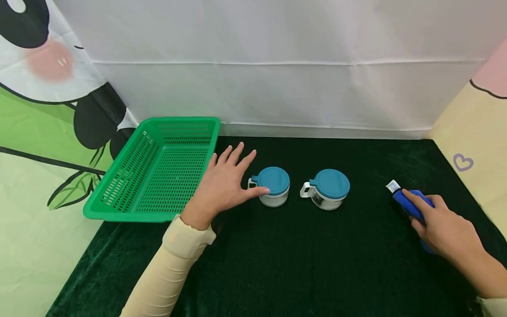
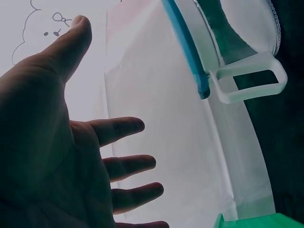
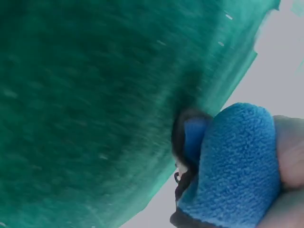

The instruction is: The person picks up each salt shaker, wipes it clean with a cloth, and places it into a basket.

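Note:
My left hand point(image 1: 222, 187) is spread with straight fingers beside a lidded jar point(image 1: 275, 199), its thumb overlapping the blue lid in the head view. The left wrist view shows that hand's open palm point(image 2: 52, 142), with nothing in it, and a white handle point(image 2: 278, 90) to its right. To the right stands a second jar point(image 1: 328, 203) with a blue lid and white handle. At the right side my right hand point(image 1: 451, 226) grips a folded blue cloth point(image 1: 412, 204) with a white tag at its end. Close up, the cloth point(image 3: 240, 166) is fuzzy with a dark edging.
A green plastic basket point(image 1: 152, 216) stands at the back left, beyond the left forearm. Dark green cloth point(image 1: 317, 264) covers the table. A pale backdrop point(image 1: 285, 97) rises at the back edge, with printed sheets at both sides.

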A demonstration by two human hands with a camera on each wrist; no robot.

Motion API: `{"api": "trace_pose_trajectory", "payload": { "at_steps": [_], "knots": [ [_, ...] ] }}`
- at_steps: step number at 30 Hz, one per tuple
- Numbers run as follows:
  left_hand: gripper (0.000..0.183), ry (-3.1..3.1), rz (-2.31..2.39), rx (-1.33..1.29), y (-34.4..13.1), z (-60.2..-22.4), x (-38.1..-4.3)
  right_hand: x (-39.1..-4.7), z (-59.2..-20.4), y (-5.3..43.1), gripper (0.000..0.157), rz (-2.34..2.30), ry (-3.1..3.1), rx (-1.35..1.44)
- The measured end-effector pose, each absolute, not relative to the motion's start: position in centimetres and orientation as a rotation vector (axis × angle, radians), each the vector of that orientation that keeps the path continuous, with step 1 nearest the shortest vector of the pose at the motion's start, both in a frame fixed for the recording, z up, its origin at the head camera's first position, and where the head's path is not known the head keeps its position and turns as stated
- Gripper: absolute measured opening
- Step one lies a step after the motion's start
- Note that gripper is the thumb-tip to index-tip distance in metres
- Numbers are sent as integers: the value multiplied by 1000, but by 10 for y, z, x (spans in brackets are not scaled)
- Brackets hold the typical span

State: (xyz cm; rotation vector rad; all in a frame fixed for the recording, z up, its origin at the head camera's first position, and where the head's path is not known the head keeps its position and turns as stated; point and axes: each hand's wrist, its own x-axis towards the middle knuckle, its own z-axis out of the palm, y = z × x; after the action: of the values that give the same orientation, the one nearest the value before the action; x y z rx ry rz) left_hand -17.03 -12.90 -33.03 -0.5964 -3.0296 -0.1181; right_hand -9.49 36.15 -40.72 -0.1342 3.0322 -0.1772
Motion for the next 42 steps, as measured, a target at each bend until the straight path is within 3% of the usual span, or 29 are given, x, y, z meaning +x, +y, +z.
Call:
{"api": "trace_pose_trajectory", "payload": {
  "at_steps": [17,30,37,42],
  "knots": [
    [102,-3108,-303,-611,-128,-357,-173,-112,-363,341,78,-418,3159,-77],
    [108,-3132,-639,-647,-130,-381,-182,-120,-356,331,74,-427,3183,-153],
    [93,-3168,-777,-585,-127,-389,-183,-120,-358,328,74,-413,3176,-181],
    [68,-3167,-803,-502,-126,-390,-182,-119,-360,326,74,-428,3173,-193]
  ]
}}
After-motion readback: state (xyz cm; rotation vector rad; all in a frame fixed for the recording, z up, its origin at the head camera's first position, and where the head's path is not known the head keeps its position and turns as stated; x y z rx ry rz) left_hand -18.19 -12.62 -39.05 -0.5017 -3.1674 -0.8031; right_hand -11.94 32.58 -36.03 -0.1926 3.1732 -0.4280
